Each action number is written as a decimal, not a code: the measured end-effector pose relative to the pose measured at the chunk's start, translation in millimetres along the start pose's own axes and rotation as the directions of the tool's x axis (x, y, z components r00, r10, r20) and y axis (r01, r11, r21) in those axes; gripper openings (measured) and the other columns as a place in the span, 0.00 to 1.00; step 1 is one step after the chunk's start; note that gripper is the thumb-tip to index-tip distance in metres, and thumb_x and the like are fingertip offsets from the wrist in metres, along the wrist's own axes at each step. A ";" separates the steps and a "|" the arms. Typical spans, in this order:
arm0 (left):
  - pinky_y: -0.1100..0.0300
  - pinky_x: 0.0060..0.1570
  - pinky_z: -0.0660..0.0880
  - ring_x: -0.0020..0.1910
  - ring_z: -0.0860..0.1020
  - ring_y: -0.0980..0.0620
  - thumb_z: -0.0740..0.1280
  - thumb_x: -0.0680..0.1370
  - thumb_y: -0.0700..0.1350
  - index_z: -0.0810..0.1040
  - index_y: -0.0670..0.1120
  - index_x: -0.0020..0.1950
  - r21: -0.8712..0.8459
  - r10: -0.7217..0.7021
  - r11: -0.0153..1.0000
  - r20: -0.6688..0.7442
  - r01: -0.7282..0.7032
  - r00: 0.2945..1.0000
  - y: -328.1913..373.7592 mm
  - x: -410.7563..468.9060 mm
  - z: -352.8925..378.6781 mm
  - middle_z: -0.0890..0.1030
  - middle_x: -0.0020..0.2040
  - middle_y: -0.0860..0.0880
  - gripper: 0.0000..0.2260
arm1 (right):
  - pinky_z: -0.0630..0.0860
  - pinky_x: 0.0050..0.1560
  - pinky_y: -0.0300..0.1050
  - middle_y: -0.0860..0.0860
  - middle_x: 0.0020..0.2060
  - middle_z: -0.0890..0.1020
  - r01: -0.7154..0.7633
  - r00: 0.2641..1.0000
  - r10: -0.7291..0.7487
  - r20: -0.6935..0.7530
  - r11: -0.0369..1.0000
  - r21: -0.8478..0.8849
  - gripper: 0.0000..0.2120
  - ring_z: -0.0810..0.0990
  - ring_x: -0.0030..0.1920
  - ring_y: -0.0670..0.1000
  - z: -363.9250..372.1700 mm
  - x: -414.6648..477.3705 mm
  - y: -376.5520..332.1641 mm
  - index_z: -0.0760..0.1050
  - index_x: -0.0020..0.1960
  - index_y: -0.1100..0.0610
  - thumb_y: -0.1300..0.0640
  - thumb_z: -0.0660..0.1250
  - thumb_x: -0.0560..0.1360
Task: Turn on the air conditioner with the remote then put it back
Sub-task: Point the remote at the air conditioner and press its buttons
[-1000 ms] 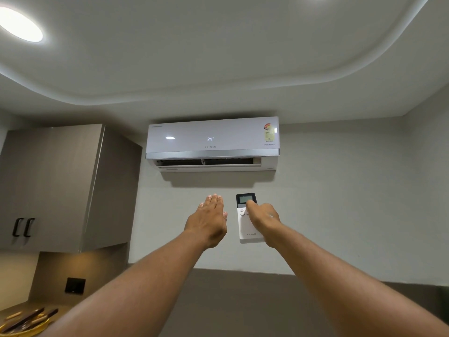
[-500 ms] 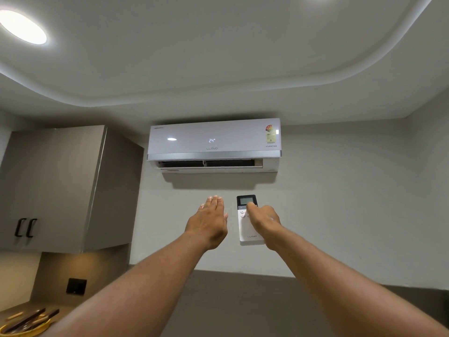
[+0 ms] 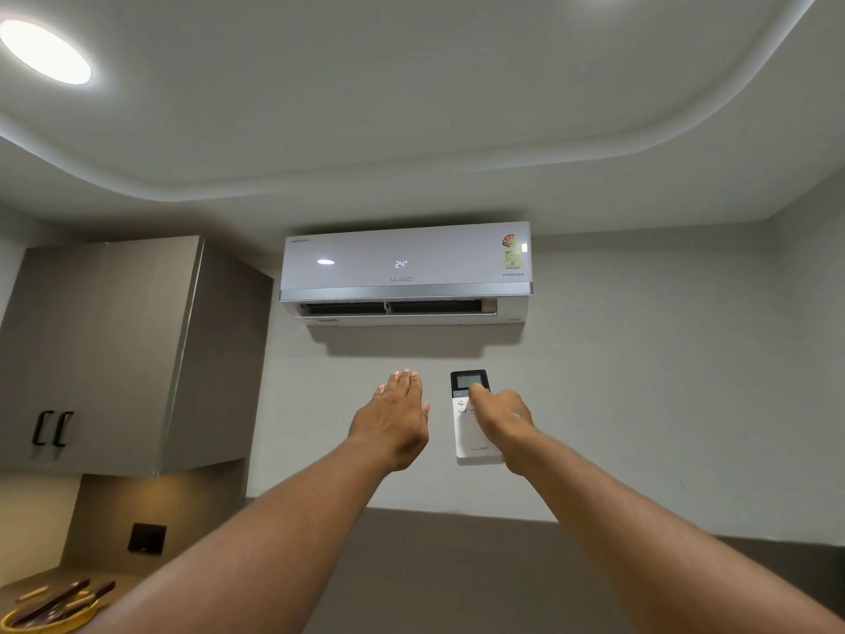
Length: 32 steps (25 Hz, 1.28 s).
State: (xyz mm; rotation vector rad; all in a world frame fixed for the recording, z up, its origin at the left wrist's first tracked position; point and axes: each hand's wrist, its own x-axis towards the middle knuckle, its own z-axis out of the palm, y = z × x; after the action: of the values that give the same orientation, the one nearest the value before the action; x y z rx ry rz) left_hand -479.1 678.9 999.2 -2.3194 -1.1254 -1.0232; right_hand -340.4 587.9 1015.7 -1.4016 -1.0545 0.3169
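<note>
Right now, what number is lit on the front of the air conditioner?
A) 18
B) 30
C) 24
C: the air conditioner shows a lit 24 at the middle of its front panel, above the open vent.

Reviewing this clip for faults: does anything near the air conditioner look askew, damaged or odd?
Nothing stands out. The air conditioner hangs level, showing 24 with its flap open; the remote sits upright on the wall below, under the right hand.
</note>
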 end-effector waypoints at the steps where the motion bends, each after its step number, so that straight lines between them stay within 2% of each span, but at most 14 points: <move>1: 0.55 0.72 0.44 0.77 0.46 0.50 0.44 0.82 0.51 0.45 0.43 0.78 0.000 0.000 1.000 0.000 0.000 1.000 -0.2 0.0 0.3 0.47 0.79 0.46 0.26 | 0.72 0.33 0.42 0.56 0.38 0.79 0.001 1.000 -0.001 0.000 1.000 0.000 0.11 0.77 0.34 0.55 -0.3 0.4 -0.1 0.74 0.41 0.58 0.51 0.59 0.73; 32: 0.54 0.73 0.45 0.77 0.46 0.49 0.44 0.82 0.51 0.45 0.43 0.78 -0.001 0.001 1.000 0.009 -0.001 1.000 -6.9 -7.0 -9.8 0.47 0.79 0.45 0.26 | 0.72 0.33 0.42 0.56 0.36 0.79 0.008 1.000 -0.008 -0.003 1.000 -0.006 0.11 0.78 0.34 0.55 2.9 -13.6 -5.7 0.73 0.38 0.57 0.51 0.59 0.73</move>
State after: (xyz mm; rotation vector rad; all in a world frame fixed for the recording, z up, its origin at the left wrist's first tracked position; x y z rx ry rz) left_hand -492.0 673.7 1000.6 -2.3276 -1.1273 -1.0148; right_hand -352.1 578.6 1014.7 -1.4026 -1.0595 0.3053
